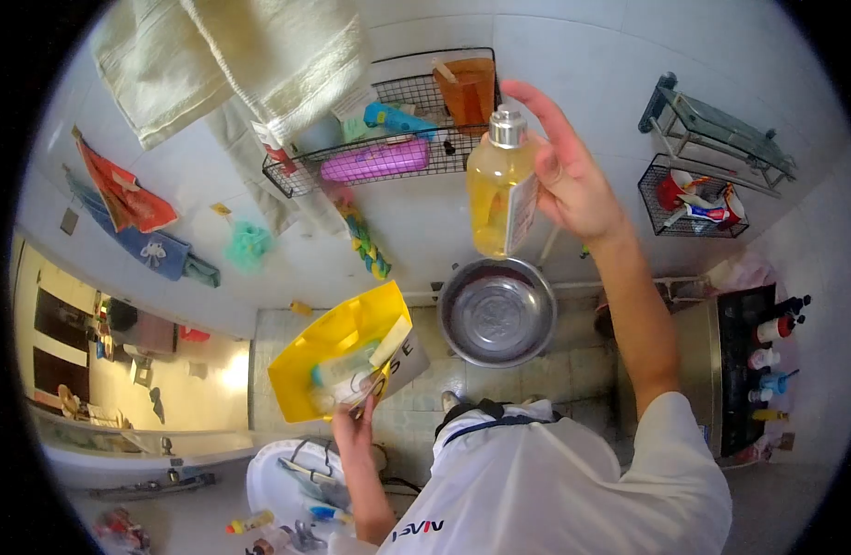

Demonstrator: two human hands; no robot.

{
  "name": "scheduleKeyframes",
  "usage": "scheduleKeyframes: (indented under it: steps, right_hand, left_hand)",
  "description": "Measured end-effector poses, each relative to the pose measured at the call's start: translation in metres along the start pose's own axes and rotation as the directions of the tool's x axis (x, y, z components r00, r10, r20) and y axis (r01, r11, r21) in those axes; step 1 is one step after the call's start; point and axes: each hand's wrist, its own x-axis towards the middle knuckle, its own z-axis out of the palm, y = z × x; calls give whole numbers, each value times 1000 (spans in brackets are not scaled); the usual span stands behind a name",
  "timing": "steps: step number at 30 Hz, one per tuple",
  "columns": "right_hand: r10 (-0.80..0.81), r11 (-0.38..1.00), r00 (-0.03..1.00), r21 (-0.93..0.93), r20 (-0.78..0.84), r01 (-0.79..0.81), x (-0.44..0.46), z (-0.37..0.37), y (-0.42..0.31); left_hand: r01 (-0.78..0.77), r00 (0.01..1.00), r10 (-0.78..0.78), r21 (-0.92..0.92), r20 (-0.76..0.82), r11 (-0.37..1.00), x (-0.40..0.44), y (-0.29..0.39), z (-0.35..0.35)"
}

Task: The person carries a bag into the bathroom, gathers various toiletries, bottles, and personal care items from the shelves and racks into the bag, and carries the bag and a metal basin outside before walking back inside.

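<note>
My right hand (578, 190) is raised near the wall, closed around the side of a clear bottle (488, 208) of yellow liquid with a silver cap. Its index finger points up past the cap, and a white label faces the palm. Lower down, my left hand (353, 427) grips the near rim of a yellow bag (291, 377) with a white lettered side. The bag's mouth faces up, and inside it lies a pale, translucent container (344, 375), partly hidden by the rim. The bottle is apart from the bag, up and to its right.
A black wire basket (286, 176) with a purple case (374, 160) hangs on the wall beside the bottle. Below the bottle, a metal basin (527, 347) stands near the floor. A white washbasin (263, 472) is at lower left, and a black rack (735, 370) with bottles at right.
</note>
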Motion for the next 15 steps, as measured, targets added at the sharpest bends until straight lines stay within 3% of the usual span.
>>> scheduleKeyframes:
  steps: [4,6,7,9,10,12,13,15]
  right_hand:
    - [44,996,999,73,10,-45,-12,-10,-1]
    - [77,926,989,358,125,-117,-15,-12,-2]
    - [79,927,990,357,120,-117,-17,-12,0]
    - [99,616,983,766,156,-183,-22,-12,6]
    - [101,618,983,765,151,-181,-23,-13,6]
    - [86,467,982,864,169,-189,-25,-18,5]
    - [141,510,985,845,103,-162,-27,-15,0]
    - [116,496,984,850,135,-175,-30,-20,3]
  left_hand:
    - [1,1000,-1,23,-6,1000,-10,-1,9]
    - [32,999,-32,37,6,999,-5,-1,6]
    - [35,999,-35,40,6,999,-6,-1,6]
    - [38,999,-39,34,15,999,-8,-2,8]
    - [43,999,-44,37,15,998,-13,-2,11]
    - [2,999,-1,21,-45,1000,-20,-2,21]
    - [8,999,-7,26,-43,1000,-19,-3,20]
    - [15,1000,-16,53,5,998,-11,-3,12]
